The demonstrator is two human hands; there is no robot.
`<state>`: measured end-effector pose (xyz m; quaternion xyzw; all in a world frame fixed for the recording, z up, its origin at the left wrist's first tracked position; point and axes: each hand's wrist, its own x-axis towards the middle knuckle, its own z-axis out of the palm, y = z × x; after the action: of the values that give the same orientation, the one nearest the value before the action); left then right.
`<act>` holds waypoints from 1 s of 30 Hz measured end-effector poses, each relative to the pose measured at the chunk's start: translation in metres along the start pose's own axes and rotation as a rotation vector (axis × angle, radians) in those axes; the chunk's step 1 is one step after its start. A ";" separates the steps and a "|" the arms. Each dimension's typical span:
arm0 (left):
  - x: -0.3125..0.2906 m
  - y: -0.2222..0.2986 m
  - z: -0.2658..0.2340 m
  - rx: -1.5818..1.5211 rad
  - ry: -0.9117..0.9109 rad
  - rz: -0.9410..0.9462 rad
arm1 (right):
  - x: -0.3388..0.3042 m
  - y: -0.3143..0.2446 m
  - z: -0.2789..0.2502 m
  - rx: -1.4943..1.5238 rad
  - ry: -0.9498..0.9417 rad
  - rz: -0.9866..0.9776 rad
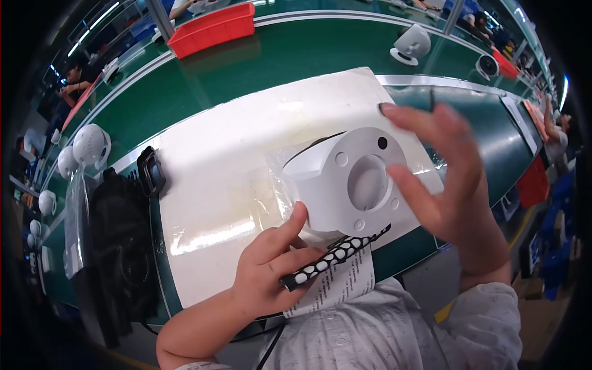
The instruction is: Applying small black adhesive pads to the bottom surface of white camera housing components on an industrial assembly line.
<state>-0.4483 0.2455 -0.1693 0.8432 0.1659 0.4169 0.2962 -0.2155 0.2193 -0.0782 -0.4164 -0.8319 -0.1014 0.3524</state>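
Note:
My left hand (265,271) is closed on a black strip with rows of white round dots (333,259). Its thumb rests against the side of a white plastic housing (317,191), which lies tilted on the board. The housing's ring-shaped base faces up, with a large round opening in the middle and small round recesses about it. One recess near the top carries a black round pad (382,143). Over the base's right side hovers my right hand (441,166), blurred, thumb and fingers apart. A dark spot shows at one fingertip; what it is I cannot make out.
A pale board (209,185) covers the green bench, with clear plastic film beside the housing. Printed backing paper (345,287) hangs at the near edge. A black bag (123,240) lies left. Beyond are a red bin (213,31) and white devices (412,44); other people sit farther off.

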 end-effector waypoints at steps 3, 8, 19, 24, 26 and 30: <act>0.000 0.000 0.002 -0.018 0.013 0.016 | 0.005 0.008 0.009 0.144 0.159 0.034; -0.003 -0.002 0.002 -0.040 0.004 0.016 | 0.015 0.002 0.020 0.453 -0.070 0.195; -0.003 -0.003 0.003 -0.061 0.019 0.035 | 0.016 -0.020 0.022 -0.240 0.039 -0.112; -0.003 -0.002 0.003 -0.028 -0.003 0.031 | 0.008 -0.004 0.025 0.004 -0.019 -0.084; -0.003 -0.003 0.003 -0.037 -0.007 0.032 | 0.010 -0.001 0.026 0.149 -0.015 0.003; -0.003 -0.006 0.000 -0.017 -0.046 0.077 | 0.017 -0.006 0.022 0.466 -0.042 0.231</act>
<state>-0.4503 0.2491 -0.1747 0.8558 0.1228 0.4098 0.2908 -0.2382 0.2361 -0.0825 -0.4181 -0.7870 0.1424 0.4308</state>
